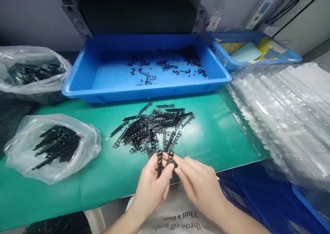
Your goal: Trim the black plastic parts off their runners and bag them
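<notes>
Close to the table's front edge, my left hand (151,184) grips a black plastic strip (159,163) with small rings along it, standing upright between the fingers. My right hand (197,180) is closed on a second black plastic strip (171,155), its ringed end pointing away from me. Both hands meet at this second piece, and the left thumb touches it too. Fingers cover the lower parts of both pieces. Just beyond the fingertips lies a loose pile of similar black strips (154,124) on the green table mat (213,134).
A blue tray (116,91) with small black parts stands behind the pile. Plastic bags of black pieces, including an open bag (90,137), sit at left. Stacked clear plastic trays (291,117) fill the right side. Behind them is a blue basket (268,61).
</notes>
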The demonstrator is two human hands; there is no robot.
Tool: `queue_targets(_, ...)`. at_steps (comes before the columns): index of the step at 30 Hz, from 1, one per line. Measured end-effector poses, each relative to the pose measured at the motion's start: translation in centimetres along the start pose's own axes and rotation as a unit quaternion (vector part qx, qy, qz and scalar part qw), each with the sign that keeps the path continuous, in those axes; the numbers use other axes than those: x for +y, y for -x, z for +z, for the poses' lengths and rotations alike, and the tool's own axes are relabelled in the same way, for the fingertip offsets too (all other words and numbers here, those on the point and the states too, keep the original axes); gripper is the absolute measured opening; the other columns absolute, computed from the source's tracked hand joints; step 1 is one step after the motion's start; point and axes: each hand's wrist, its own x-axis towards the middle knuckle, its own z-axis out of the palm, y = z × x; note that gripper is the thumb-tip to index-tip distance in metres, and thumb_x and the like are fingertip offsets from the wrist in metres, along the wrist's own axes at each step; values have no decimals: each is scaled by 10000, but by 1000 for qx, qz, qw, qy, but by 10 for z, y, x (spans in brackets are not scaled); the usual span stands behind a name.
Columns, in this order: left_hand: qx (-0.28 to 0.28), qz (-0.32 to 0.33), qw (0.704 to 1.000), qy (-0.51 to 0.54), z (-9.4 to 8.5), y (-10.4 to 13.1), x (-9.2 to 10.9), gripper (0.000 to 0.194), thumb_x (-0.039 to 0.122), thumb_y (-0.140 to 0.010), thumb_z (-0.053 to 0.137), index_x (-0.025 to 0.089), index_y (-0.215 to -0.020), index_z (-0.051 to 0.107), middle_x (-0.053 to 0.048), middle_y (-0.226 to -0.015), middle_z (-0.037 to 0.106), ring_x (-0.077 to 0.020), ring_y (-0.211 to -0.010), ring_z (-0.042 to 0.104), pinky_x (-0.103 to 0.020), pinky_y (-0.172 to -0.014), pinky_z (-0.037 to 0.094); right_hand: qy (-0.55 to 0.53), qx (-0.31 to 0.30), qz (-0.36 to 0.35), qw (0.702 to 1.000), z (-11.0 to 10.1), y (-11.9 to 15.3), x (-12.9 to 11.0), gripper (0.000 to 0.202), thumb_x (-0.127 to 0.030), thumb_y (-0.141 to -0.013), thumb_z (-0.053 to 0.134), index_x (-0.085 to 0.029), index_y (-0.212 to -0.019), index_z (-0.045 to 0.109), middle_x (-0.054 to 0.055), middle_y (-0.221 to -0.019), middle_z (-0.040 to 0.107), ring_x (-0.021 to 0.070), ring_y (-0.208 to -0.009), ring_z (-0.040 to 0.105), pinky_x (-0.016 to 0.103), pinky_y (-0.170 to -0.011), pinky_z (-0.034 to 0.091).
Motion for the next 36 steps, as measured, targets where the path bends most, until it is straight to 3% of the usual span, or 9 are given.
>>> queue_targets(5,-2,-5,1000,17,-1,0,-3,241,431,-805,482,205,-772,407,139,-335,314,-36,-216,208,-111,-199,186,7,24,0,1000,6,-2,-1,320,-216,-940,308,-134,-1153,533,50,-755,610,177,-621,547,266,-532,389)
queue_targets(11,-25,13,998,57,-3,-1,-9,249,423,-844,442,189,-760,434,109,-327,392,-22,-193,215,-108,-224,174,-15,43,8,999,4,-2,2,328,-208,-939,302,-131,-1179,511,58,-798,630,178,-671,586,269,-562,431)
queue_targets(17,-8,31,999,36,-4,2,-10,261,449,-811,485,201,-765,417,95,-363,414,-48,-266,287,-126,-267,259,-2,43,94,995,-7,-22,35,289,-245,-897,424,-180,-1160,525,80,-1013,638,221,-849,615,307,-687,478)
queue_targets(22,67,45,997,15,-3,8,-2,251,426,-784,520,195,-743,429,99,-395,345,-37,-350,230,-115,-329,206,37,-24,106,993,-18,-50,55,255,-164,-847,516,-210,-1092,571,58,-970,619,221,-877,596,313,-735,463)
queue_targets(26,51,36,998,-15,-9,6,-7,315,478,-743,553,172,-710,483,90,-401,321,-41,-364,223,-133,-325,189,58,-93,95,989,-22,-65,55,275,-156,-817,572,-233,-1081,581,51,-965,579,218,-855,585,291,-684,443)
queue_targets(30,45,41,998,-3,-13,3,-10,367,516,-733,549,150,-720,525,58,-439,400,-64,-374,341,-163,-346,278,53,-127,79,987,-28,-70,58,220,-148,-815,582,-202,-1027,593,68,-972,559,215,-827,575,292,-676,426)
queue_targets(36,121,131,984,-23,-18,-2,4,259,403,-780,530,167,-675,536,27,-554,502,-98,-499,471,-204,-502,400,-37,-184,8,982,-53,-58,61,107,-163,-849,552,-145,-927,622,67,-875,642,203,-828,588,292,-731,424)
